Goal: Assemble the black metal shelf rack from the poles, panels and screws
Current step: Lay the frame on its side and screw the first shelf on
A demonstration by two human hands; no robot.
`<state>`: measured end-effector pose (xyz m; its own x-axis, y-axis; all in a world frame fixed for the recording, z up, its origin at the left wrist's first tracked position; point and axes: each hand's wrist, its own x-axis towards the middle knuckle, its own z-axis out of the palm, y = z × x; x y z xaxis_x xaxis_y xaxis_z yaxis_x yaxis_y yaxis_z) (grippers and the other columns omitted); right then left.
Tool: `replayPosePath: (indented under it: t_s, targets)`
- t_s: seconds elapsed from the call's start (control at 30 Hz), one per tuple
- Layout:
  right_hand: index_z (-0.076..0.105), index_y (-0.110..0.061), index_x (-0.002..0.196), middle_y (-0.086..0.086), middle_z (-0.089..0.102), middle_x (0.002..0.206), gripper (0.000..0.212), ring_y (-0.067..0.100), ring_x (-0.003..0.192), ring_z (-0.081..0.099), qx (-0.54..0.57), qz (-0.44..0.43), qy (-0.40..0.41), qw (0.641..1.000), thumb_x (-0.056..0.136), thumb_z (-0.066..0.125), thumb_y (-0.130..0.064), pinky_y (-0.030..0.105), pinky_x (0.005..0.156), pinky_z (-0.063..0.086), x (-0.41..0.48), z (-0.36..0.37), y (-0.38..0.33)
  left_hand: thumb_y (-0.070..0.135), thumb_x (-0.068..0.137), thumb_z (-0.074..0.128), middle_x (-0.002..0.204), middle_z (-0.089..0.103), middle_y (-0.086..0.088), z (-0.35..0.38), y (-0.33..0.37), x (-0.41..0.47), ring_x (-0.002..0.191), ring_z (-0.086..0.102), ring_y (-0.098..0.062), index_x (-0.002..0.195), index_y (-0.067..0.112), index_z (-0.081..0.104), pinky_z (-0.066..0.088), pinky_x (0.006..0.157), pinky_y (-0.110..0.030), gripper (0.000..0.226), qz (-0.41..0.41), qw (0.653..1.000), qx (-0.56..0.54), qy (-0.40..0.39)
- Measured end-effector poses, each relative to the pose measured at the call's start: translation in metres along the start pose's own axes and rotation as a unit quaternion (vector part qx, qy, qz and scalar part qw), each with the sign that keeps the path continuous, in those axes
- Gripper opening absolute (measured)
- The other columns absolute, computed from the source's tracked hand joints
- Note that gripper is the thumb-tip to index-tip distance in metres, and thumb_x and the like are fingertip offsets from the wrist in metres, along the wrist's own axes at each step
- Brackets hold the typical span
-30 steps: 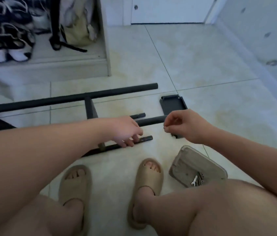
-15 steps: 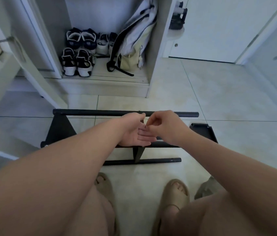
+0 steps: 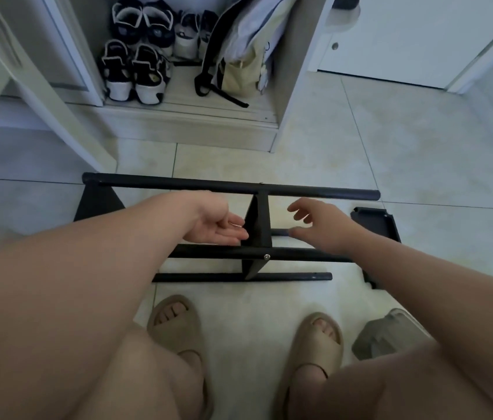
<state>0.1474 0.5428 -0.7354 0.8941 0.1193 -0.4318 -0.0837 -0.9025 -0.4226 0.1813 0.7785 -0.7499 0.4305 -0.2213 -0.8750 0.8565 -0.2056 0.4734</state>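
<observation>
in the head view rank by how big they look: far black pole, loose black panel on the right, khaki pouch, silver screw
1. far black pole, longest.
2-3. loose black panel and khaki pouch: alike, both partly hidden, pouch nearer the camera, so unranked.
4. silver screw, smallest.

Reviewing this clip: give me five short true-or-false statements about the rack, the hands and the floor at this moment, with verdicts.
1. Neither the left hand nor the right hand grips any part of the rack. True.
2. The rack stands upright. False: it lies on its side on the floor.
3. A screw shows on a pole where the middle panel meets it. True.
4. A loose panel lies left of the rack. False: it lies at the rack's right end, beyond the right hand.
5. The person is barefoot. False: both feet wear sandals.
</observation>
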Motion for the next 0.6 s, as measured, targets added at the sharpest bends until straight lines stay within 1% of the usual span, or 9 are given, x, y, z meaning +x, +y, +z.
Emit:
replayPosePath:
  t_s: [0.07, 0.13, 0.2, 0.23, 0.3, 0.37, 0.47, 0.53, 0.6]
  targets:
    - [0.040, -0.030, 0.149, -0.003, 0.046, 0.145, 0.071, 0.019, 0.133, 0.041, -0.064, -0.030, -0.022, 0.997, 0.088, 0.075, -0.036, 0.035, 0.107, 0.038, 0.007, 0.002, 0.006, -0.009, 0.102, 0.019, 0.115, 0.065, -0.019, -0.001, 0.001, 0.004, 0.087, 0.069, -0.020, 0.124, -0.003, 0.054, 0.056, 0.078, -0.034, 0.042, 0.024, 0.999, 0.020, 0.024]
    - [0.022, -0.035, 0.158, -0.004, 0.023, 0.162, 0.096, 0.023, 0.149, 0.020, -0.129, -0.059, -0.054, 0.988, 0.082, 0.079, -0.047, 0.045, 0.119, 0.027, 0.014, 0.005, 0.010, -0.007, 0.103, 0.022, 0.122, 0.065, -0.018, -0.002, 0.001, 0.010, 0.092, 0.070, -0.020, 0.128, -0.002, 0.052, 0.056, 0.083, -0.034, 0.039, 0.047, 0.997, 0.039, 0.044]
    - [0.006, -0.039, 0.161, -0.010, 0.001, 0.168, 0.115, 0.020, 0.154, 0.002, -0.173, -0.082, -0.088, 0.978, 0.075, 0.079, -0.060, 0.050, 0.122, 0.014, 0.021, 0.009, 0.014, -0.001, 0.105, 0.028, 0.117, 0.069, -0.017, -0.003, 0.000, 0.017, 0.096, 0.071, -0.020, 0.126, -0.001, 0.054, 0.058, 0.080, -0.032, 0.033, 0.067, 0.994, 0.061, 0.063]
    - [-0.001, -0.041, 0.160, -0.011, -0.007, 0.169, 0.122, 0.019, 0.155, -0.004, -0.188, -0.095, -0.098, 0.973, 0.072, 0.078, -0.066, 0.051, 0.123, 0.010, 0.024, 0.012, 0.016, 0.003, 0.106, 0.033, 0.111, 0.071, -0.015, -0.003, -0.001, 0.020, 0.093, 0.073, -0.019, 0.124, 0.000, 0.055, 0.060, 0.075, -0.030, 0.028, 0.075, 0.992, 0.077, 0.071]
    - [-0.009, -0.043, 0.159, -0.011, -0.019, 0.168, 0.128, 0.019, 0.155, -0.013, -0.212, -0.124, -0.093, 0.965, 0.067, 0.072, -0.079, 0.051, 0.124, 0.005, 0.031, 0.018, 0.020, 0.011, 0.106, 0.041, 0.095, 0.074, -0.010, -0.005, -0.002, 0.028, 0.083, 0.075, -0.015, 0.119, 0.000, 0.057, 0.060, 0.066, -0.025, 0.023, 0.086, 0.986, 0.119, 0.077]
    - [-0.012, -0.042, 0.159, -0.009, -0.024, 0.167, 0.130, 0.021, 0.155, -0.019, -0.246, -0.156, -0.061, 0.955, 0.062, 0.061, -0.090, 0.051, 0.125, -0.002, 0.037, 0.024, 0.023, 0.018, 0.105, 0.049, 0.087, 0.076, -0.007, -0.006, -0.004, 0.037, 0.077, 0.075, -0.013, 0.115, -0.001, 0.061, 0.059, 0.064, -0.025, 0.024, 0.090, 0.978, 0.175, 0.073]
    - [-0.013, -0.041, 0.159, -0.007, -0.027, 0.166, 0.133, 0.023, 0.153, -0.026, -0.282, -0.187, -0.027, 0.941, 0.054, 0.040, -0.103, 0.054, 0.124, -0.010, 0.045, 0.030, 0.029, 0.025, 0.099, 0.062, 0.083, 0.078, -0.003, -0.005, -0.008, 0.051, 0.077, 0.075, -0.012, 0.101, 0.006, 0.068, 0.056, 0.070, -0.027, 0.020, 0.099, 0.961, 0.252, 0.064]
    - [-0.014, -0.042, 0.158, -0.006, -0.029, 0.165, 0.134, 0.024, 0.151, -0.029, -0.287, -0.189, -0.017, 0.939, 0.051, 0.030, -0.108, 0.059, 0.122, -0.011, 0.048, 0.032, 0.035, 0.027, 0.095, 0.068, 0.083, 0.078, -0.002, 0.000, -0.008, 0.060, 0.077, 0.075, -0.011, 0.095, 0.008, 0.070, 0.055, 0.071, -0.027, 0.019, 0.104, 0.956, 0.268, 0.058]
    - [-0.015, -0.043, 0.158, -0.005, -0.031, 0.165, 0.135, 0.025, 0.151, -0.031, -0.287, -0.186, -0.006, 0.940, 0.048, 0.024, -0.111, 0.063, 0.120, -0.012, 0.049, 0.035, 0.041, 0.026, 0.094, 0.068, 0.087, 0.078, -0.004, 0.008, -0.009, 0.067, 0.079, 0.075, -0.012, 0.094, 0.008, 0.070, 0.056, 0.072, -0.027, 0.018, 0.104, 0.957, 0.267, 0.046]
